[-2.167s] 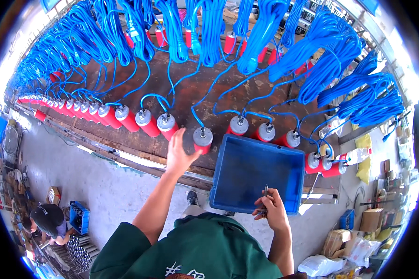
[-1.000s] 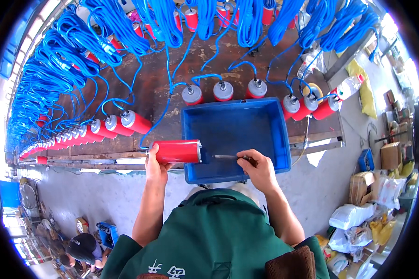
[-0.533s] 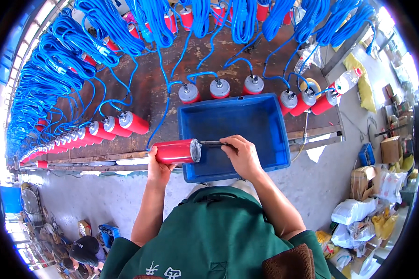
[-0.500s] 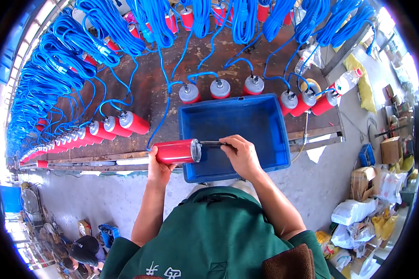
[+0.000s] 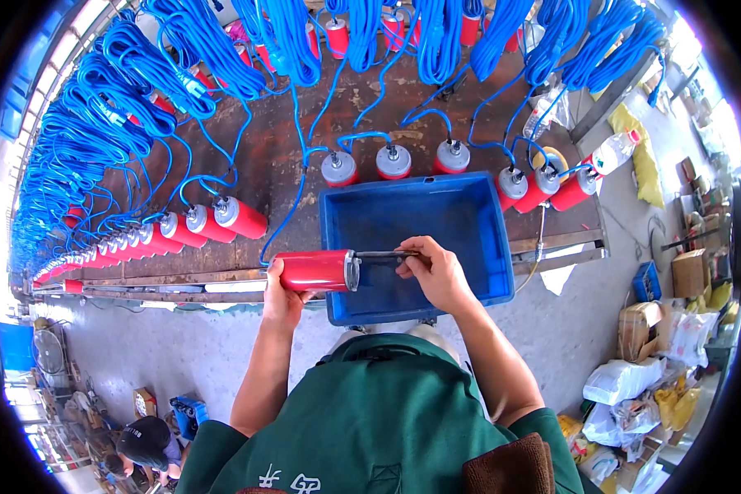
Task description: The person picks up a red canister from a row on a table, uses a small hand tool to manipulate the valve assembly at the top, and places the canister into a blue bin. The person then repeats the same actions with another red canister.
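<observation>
My left hand (image 5: pixel 281 300) is wrapped round a red cylinder (image 5: pixel 314 271) with a silver-grey end, held lying sideways over the near left edge of a blue plastic bin (image 5: pixel 334 311). A blue cable (image 5: pixel 285 224) runs down to the cylinder's left end. My right hand (image 5: pixel 436 273) pinches a thin dark metal rod (image 5: pixel 377 254) above the bin. The rod's left tip meets the upper part of the cylinder's right end; whether it goes inside cannot be made out. Three similar red cylinders with grey caps, one of them this cylinder (image 5: pixel 393 162), stand behind the bin.
Coiled blue cables (image 5: pixel 440 41) hang along the back and left. A row of red cylinders (image 5: pixel 239 217) leans at the table's left edge. A plastic bottle (image 5: pixel 613 151) and tape roll (image 5: pixel 549 158) are at right. Cardboard boxes (image 5: pixel 640 331) and bags lie on the floor; a person (image 5: pixel 146 445) is lower left.
My right hand has shifted slightly right along the rod, and its fingers have changed their hold. My left hand keeps the cylinder in nearly the same place. The view has shifted slightly.
</observation>
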`<action>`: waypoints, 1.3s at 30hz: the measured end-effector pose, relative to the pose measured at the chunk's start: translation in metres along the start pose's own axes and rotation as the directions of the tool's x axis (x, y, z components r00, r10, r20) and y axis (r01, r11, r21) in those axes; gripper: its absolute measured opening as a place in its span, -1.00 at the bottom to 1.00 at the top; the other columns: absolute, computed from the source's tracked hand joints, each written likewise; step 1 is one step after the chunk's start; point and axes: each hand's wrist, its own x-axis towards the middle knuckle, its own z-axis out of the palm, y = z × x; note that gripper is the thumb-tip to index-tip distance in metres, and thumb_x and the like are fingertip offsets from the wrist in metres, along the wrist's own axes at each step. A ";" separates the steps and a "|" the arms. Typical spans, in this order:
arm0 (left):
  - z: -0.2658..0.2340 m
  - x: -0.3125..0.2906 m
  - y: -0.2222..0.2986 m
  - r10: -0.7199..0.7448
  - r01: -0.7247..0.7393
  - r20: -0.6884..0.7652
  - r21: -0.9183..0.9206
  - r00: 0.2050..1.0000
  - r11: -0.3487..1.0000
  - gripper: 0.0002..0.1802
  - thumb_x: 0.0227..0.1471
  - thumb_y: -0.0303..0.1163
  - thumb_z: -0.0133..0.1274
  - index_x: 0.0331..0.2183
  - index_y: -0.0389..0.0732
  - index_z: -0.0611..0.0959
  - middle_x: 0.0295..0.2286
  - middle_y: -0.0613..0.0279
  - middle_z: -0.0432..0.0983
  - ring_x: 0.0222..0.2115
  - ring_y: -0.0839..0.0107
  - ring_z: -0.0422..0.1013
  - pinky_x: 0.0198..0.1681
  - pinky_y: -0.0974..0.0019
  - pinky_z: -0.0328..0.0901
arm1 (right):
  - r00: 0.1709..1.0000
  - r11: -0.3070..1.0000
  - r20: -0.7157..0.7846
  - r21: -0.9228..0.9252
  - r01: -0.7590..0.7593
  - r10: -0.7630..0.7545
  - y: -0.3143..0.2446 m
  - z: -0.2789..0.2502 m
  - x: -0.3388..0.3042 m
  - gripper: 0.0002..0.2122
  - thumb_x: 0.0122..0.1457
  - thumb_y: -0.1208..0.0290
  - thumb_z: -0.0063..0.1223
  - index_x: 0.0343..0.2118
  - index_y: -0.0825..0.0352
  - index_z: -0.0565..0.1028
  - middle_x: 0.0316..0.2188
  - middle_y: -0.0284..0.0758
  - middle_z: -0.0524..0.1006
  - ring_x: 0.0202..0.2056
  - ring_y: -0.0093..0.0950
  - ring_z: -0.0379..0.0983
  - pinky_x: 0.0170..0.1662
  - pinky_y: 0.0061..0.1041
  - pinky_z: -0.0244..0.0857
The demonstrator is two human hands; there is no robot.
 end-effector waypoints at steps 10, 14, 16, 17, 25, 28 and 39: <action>0.006 -0.004 0.002 0.027 -0.027 -0.006 0.014 1.000 1.000 -0.44 0.39 0.09 -0.06 0.09 -0.21 0.51 -0.06 -0.01 0.66 -0.09 0.12 0.66 -0.12 0.11 0.61 | 0.956 0.948 -0.047 -0.119 -0.295 0.291 0.003 0.003 0.005 -0.68 0.51 0.23 -0.04 -0.16 0.43 0.57 -0.50 -0.30 0.62 -0.53 -0.52 0.51 -0.41 -0.47 0.37; 0.007 -0.005 0.000 0.033 -0.034 -0.023 -0.009 0.999 0.999 -0.48 0.39 0.05 -0.05 0.08 -0.19 0.52 -0.08 0.00 0.66 -0.13 0.15 0.66 -0.19 0.16 0.61 | 0.977 0.911 -0.131 -0.360 -0.203 0.166 0.019 0.011 0.008 -0.54 0.53 0.07 -0.16 -0.29 0.43 0.54 -0.56 -0.12 0.55 -0.56 -0.26 0.49 -0.36 -0.27 0.38; 0.009 -0.006 0.000 0.045 -0.045 -0.027 -0.006 0.999 0.999 -0.48 0.39 0.05 -0.04 0.08 -0.19 0.52 -0.09 0.01 0.67 -0.14 0.16 0.66 -0.20 0.18 0.61 | 0.986 0.958 -0.111 -0.245 -0.149 0.125 0.029 0.013 0.005 -0.52 0.53 0.07 -0.18 -0.37 0.41 0.53 -0.60 -0.16 0.53 -0.57 -0.31 0.48 -0.39 -0.31 0.37; 0.008 -0.005 0.000 0.048 -0.048 -0.026 0.000 0.999 0.999 -0.48 0.38 0.06 -0.03 0.07 -0.18 0.53 -0.09 0.01 0.67 -0.14 0.16 0.67 -0.20 0.18 0.61 | 0.992 0.987 -0.098 -0.129 -0.095 0.083 0.033 0.012 0.005 -0.49 0.54 0.07 -0.19 -0.45 0.39 0.51 -0.63 -0.19 0.51 -0.58 -0.36 0.47 -0.41 -0.34 0.35; -0.001 0.001 -0.003 0.058 -0.058 0.017 -0.003 0.998 0.998 -0.48 0.36 0.06 -0.01 0.05 -0.19 0.54 -0.11 0.03 0.68 -0.18 0.20 0.67 -0.28 0.21 0.59 | 0.836 0.851 0.193 0.013 -0.525 0.513 0.019 -0.005 0.011 -0.60 0.53 0.08 -0.16 -0.31 0.33 0.49 -0.51 -0.30 0.52 -0.55 -0.52 0.41 -0.44 -0.49 0.32; -0.004 0.003 -0.005 0.070 -0.069 0.039 -0.004 0.997 0.998 -0.47 0.37 0.06 -0.01 0.05 -0.20 0.54 -0.12 0.03 0.67 -0.19 0.20 0.67 -0.33 0.23 0.57 | 0.952 0.951 0.099 -0.146 -0.273 0.289 0.019 -0.004 0.005 -0.69 0.49 0.14 -0.03 -0.13 0.35 0.50 -0.38 -0.23 0.59 -0.36 -0.42 0.54 -0.30 -0.47 0.43; 0.004 -0.001 -0.003 0.091 -0.091 0.004 0.029 0.996 0.995 -0.47 0.38 0.07 -0.03 0.08 -0.18 0.52 -0.09 0.02 0.67 -0.17 0.19 0.66 -0.34 0.26 0.54 | 0.834 0.796 0.164 0.252 -0.551 0.526 -0.006 0.009 0.019 -0.68 0.50 0.23 -0.03 0.10 0.37 0.49 -0.45 -0.31 0.56 -0.53 -0.60 0.43 -0.47 -0.57 0.32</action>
